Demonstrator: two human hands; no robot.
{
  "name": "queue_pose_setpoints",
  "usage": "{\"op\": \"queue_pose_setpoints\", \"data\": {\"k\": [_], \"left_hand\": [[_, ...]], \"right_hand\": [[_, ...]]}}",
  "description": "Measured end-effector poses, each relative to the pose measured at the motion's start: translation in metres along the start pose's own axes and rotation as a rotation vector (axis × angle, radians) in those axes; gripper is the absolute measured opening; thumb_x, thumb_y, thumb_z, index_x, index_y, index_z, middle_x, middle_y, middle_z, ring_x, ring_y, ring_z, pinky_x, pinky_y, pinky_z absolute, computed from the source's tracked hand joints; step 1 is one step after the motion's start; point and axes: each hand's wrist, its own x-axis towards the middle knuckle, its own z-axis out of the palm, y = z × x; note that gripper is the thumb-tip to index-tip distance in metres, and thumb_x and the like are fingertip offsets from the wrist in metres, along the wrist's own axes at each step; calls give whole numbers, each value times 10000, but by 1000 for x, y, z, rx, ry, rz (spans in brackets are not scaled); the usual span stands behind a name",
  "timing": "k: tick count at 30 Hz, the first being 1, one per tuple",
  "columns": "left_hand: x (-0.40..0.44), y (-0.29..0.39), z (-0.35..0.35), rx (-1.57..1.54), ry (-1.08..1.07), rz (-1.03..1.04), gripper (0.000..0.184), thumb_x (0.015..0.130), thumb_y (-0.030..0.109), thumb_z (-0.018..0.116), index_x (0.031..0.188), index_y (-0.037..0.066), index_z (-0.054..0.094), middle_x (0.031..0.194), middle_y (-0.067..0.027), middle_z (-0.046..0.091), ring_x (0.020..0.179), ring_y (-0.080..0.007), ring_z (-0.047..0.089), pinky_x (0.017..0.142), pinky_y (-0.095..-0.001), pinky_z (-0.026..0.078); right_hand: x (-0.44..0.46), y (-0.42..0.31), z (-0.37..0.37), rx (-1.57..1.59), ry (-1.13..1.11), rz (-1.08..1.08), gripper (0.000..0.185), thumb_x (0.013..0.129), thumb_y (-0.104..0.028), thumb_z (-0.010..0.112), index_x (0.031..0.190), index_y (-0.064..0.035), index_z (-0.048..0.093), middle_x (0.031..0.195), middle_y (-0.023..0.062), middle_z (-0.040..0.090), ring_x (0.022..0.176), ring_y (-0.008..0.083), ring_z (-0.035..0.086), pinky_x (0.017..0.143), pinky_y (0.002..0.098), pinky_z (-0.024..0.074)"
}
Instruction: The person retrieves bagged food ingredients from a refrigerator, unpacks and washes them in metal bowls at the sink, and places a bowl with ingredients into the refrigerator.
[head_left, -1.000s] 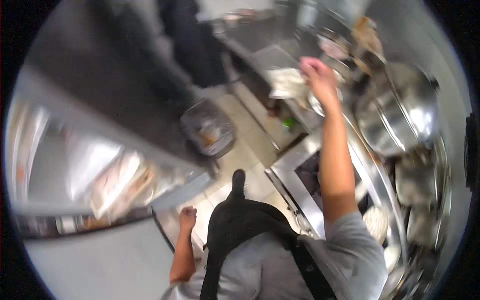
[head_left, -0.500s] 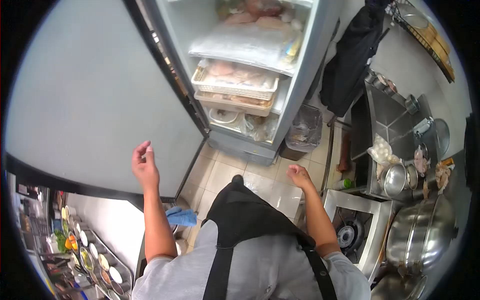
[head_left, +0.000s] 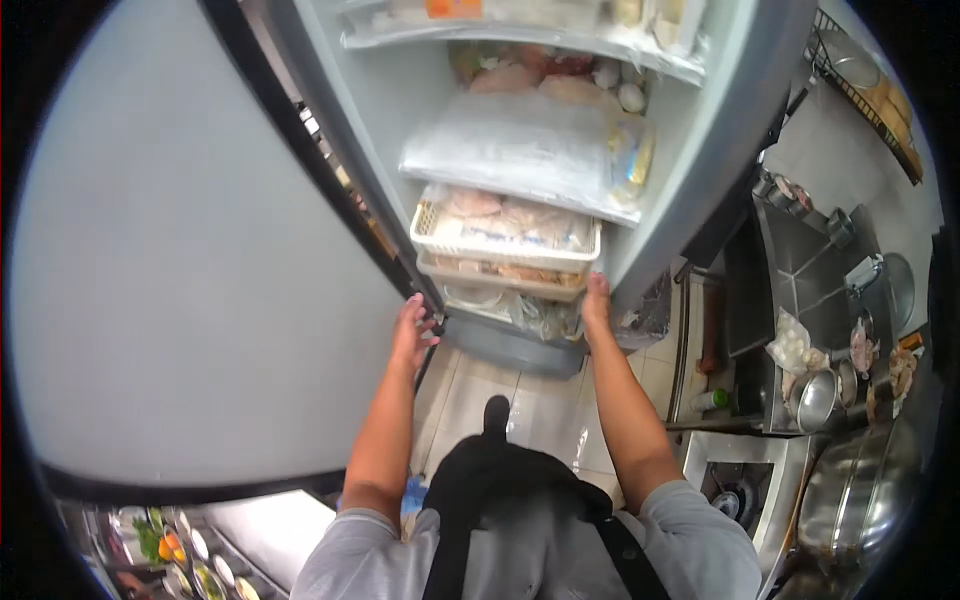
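Note:
In the head view, a tall upright fridge (head_left: 690, 180) stands with its door (head_left: 200, 250) swung wide to the left. My left hand (head_left: 411, 334) is before the lower left edge of the opening, fingers apart and holding nothing. My right hand (head_left: 597, 304) reaches to the right end of the lower tubs, fingers stretched out; whether it touches them I cannot tell. Between and above my hands sits a white slotted basket (head_left: 505, 250) of pale raw meat. Under it is a beige tub (head_left: 500, 277) of food. Plastic bags (head_left: 545, 315) lie at the bottom.
A shelf (head_left: 520, 180) above the basket carries packed food and a few eggs. At right are a gas stove (head_left: 690, 455), a large steel pot (head_left: 860, 490), a metal sink (head_left: 800, 270) and a bin (head_left: 645, 315). Prep containers (head_left: 200, 545) stand at lower left.
Both hands have moved forward to the fridge's lower section, the left one also rightward. I am closer to the fridge, and an upper shelf has come into view.

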Motion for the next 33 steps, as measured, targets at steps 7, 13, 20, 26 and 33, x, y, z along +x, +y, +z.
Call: {"op": "queue_pose_setpoints", "data": {"k": [7,13,20,26,33], "left_hand": [[123,9,40,-118,-88,-98,578,759,440,645,1242,163,492,1135,-30,578,968,-218,553,639,-407,420],[156,-14,20,-287,-237,-88,439,790,211,589,1191,50,510,1110,-104,591,1007,-295,593,703,-473,499],[157,-31,14,-442,-292,-24,435,766,122,561,1183,11,507,1087,-137,594,945,-296,605,702,-453,516],[117,-75,-36,-490,-159,27,510,696,24,540,1205,34,500,1113,-99,568,954,-249,586,706,-417,506],[7,-70,-46,-539,-129,143,558,688,-32,541,1240,30,483,1139,-62,563,1049,-218,553,907,-373,459]], "right_hand": [[80,-8,13,534,68,324,411,952,-326,385,1191,-51,576,1176,128,599,1089,255,563,928,383,432],[95,-13,11,786,21,348,359,949,-272,403,1076,-30,636,960,107,669,860,241,660,733,412,556],[77,-3,14,757,75,167,359,957,-258,390,1064,-15,632,933,100,673,807,205,667,731,327,555],[14,12,1,748,43,302,313,921,-282,466,946,-30,650,788,66,648,634,156,627,584,295,521],[-61,7,-24,847,-13,348,331,904,-318,526,976,-17,641,794,46,640,643,129,617,594,275,514]]}}
